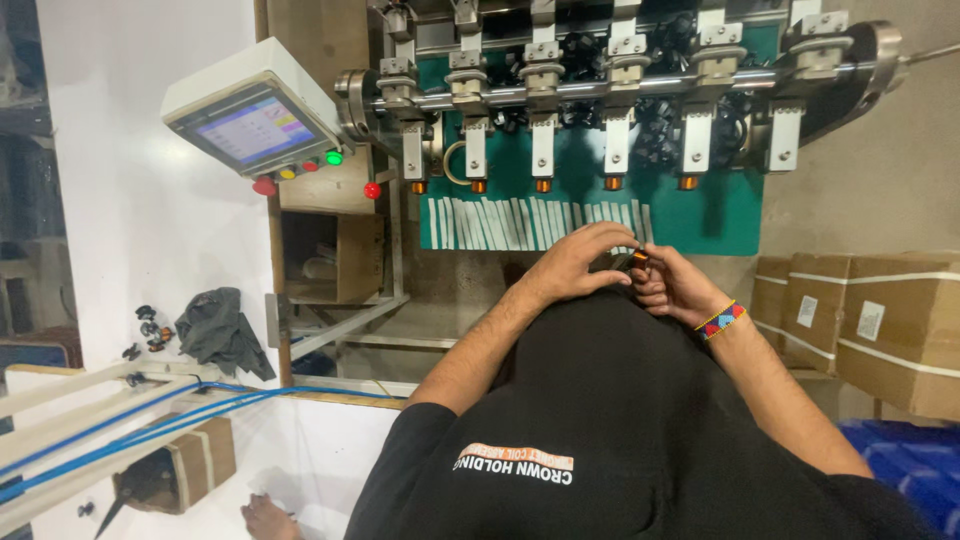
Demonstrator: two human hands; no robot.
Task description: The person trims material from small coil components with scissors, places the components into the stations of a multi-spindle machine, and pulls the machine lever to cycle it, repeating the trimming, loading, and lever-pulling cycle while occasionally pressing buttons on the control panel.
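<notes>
black short-sleeved shirt (pixel 610 420), beaded wristband (pixel 722 320)

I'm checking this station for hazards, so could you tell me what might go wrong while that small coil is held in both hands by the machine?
1. The left hand and right hand pinch a small copper coil with fingertips only; it could slip and fall out of sight.
2. Both hands work just below the row of winding heads, so a finger could be caught if the heads moved.
3. The paper strips lie close by and might be brushed out of line.
</notes>
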